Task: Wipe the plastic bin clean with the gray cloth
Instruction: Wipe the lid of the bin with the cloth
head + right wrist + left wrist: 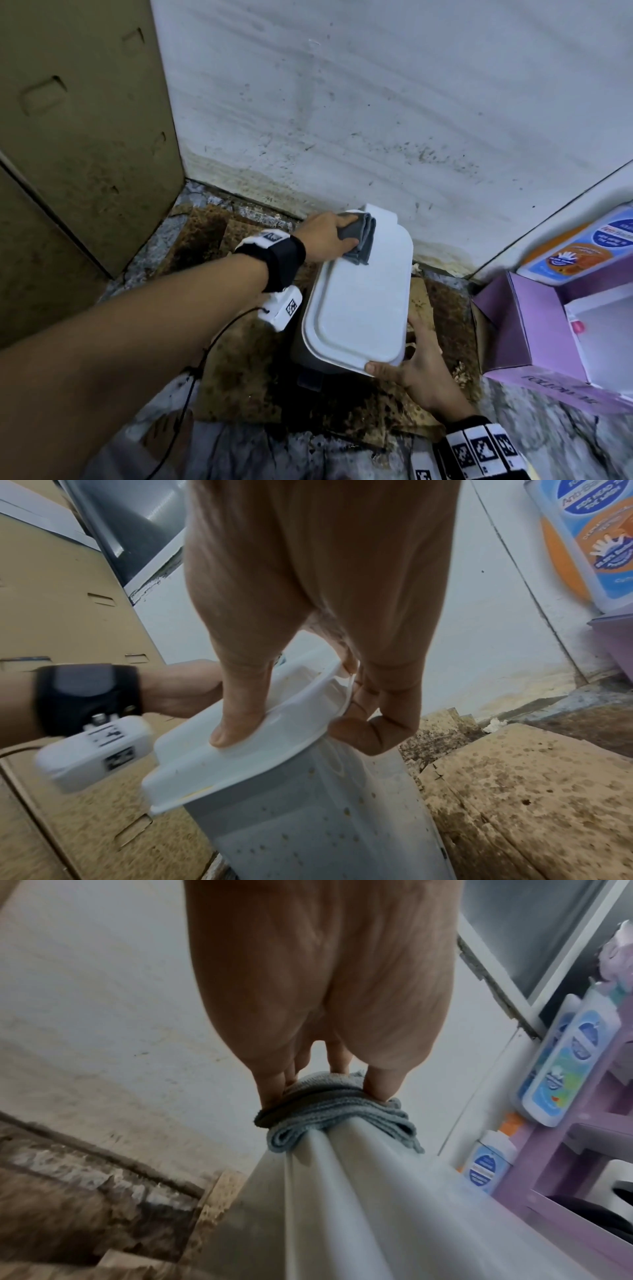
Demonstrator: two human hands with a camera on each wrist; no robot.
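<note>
A white plastic bin with its lid closed stands on the floor in a corner. My left hand holds the folded gray cloth against the lid's far end, close to the wall. The left wrist view shows the fingers and thumb pinching the cloth on the lid's edge. My right hand grips the lid's near right corner. In the right wrist view its thumb lies on top of the lid and its fingers curl under the rim, above the speckled bin wall.
Stained cardboard covers the floor around the bin. Tall cardboard boxes stand on the left, a marked white wall behind. On the right sits a purple box with soap bottles beyond it.
</note>
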